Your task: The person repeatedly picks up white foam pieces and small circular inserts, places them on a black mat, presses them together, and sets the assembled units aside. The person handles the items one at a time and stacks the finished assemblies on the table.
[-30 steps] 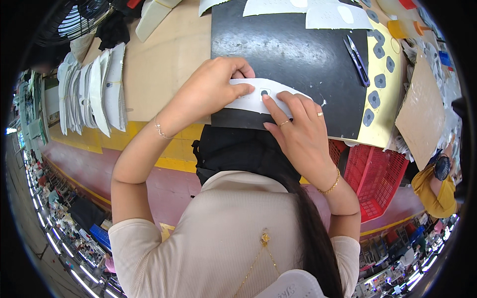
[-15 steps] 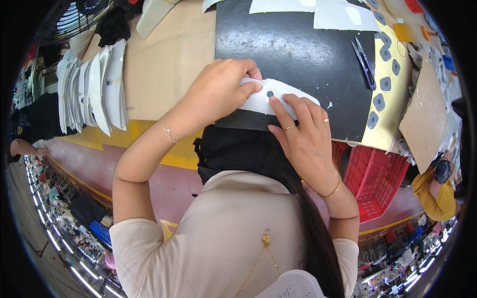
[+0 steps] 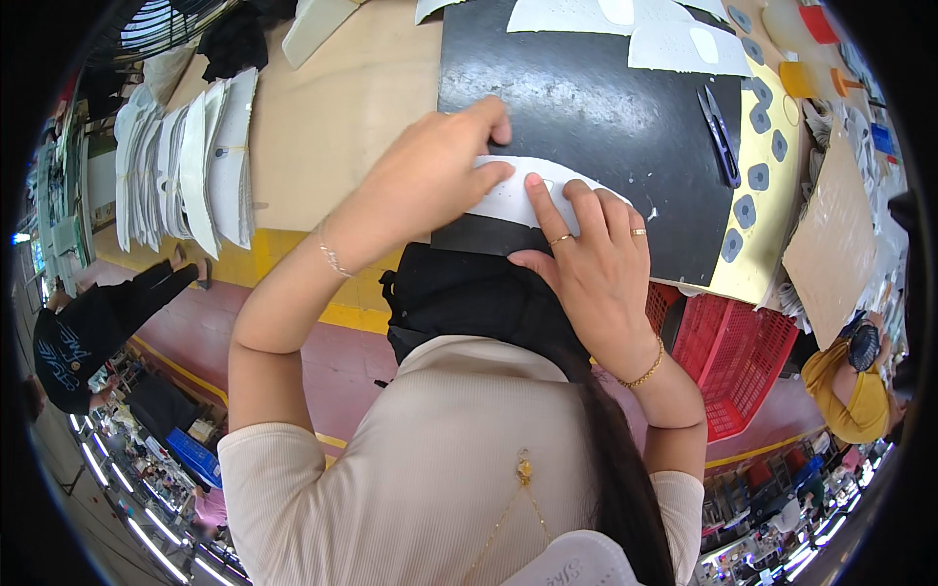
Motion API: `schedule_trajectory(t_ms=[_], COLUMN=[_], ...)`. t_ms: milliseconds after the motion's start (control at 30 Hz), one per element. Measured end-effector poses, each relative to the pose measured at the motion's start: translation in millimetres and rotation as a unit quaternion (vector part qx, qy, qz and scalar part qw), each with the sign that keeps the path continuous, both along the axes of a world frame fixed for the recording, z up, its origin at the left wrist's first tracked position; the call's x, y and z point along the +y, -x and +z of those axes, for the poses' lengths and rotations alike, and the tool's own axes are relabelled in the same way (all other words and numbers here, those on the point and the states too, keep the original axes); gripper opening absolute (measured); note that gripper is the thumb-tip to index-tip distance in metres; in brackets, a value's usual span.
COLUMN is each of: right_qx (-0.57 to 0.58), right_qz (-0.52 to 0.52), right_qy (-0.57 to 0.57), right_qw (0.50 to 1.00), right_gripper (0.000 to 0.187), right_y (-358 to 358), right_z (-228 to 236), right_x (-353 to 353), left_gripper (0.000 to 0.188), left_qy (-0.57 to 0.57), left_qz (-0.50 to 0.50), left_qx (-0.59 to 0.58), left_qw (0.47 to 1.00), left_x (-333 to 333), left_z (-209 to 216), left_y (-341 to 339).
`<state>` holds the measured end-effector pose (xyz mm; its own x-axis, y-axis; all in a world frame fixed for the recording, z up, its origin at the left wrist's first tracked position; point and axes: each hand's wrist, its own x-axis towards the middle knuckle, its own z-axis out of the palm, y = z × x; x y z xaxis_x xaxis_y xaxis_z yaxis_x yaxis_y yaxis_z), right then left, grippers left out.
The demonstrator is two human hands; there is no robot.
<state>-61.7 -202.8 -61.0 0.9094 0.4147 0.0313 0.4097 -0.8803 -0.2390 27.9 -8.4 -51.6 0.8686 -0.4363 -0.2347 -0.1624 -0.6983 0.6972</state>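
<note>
Pressing a white curved cut piece of sheet material (image 3: 523, 190) flat on the black rectangular cutting mat (image 3: 606, 107), both hands bearing down from above. Left hand (image 3: 430, 176): palm arched over the piece's left end, thumb and fingertips spread on it, not closed around anything. Right hand (image 3: 586, 264): ringed fingers (image 3: 547, 210) laid flat along the piece's lower edge, grip open, pinning rather than pinching.

Handling note, as a judgement: the step goes best with even downward pressure from both hands, so the thin piece neither creeps nor buckles; fingertips kept clear of the outline.

Position: piece lies at the mat's near edge, at 12 o'clock from the right wrist and 3 o'clock from the left palm, directly beneath both sets of fingertips.

Adjacent: blue-handled scissors (image 3: 721, 137) at 2 o'clock; stacked white cut pieces (image 3: 195, 156) at 9 o'clock on the tan worktop (image 3: 342, 117); red plastic basket (image 3: 728, 361) at 5 o'clock.
</note>
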Motion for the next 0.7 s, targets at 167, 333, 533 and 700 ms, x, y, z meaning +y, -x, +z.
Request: schedule_trajectory(t_ms=[167, 333, 533, 700], right_qx=[0.019, 0.007, 0.010, -0.015], right_qz=[0.009, 0.035, -0.003, 0.011], right_qy=[-0.006, -0.060, -0.054, -0.009], right_qw=[1.000, 0.998, 0.998, 1.000], right_gripper=[0.063, 0.060, 0.091, 0.100], right_y=[3, 12, 3, 2], right_z=[7, 12, -16, -28], right_x=[2, -8, 11, 7], left_gripper=[0.026, 0.023, 0.055, 0.077], left_qy=[-0.039, -0.088, 0.001, -0.061], left_qz=[0.022, 0.036, -0.045, -0.082], left_qx=[0.098, 0.069, -0.255, -0.263], left_qw=[0.994, 0.993, 0.966, 0.959], left_x=[19, 29, 6, 1], left_z=[10, 16, -14, -47], left_y=[-1, 12, 65, 96])
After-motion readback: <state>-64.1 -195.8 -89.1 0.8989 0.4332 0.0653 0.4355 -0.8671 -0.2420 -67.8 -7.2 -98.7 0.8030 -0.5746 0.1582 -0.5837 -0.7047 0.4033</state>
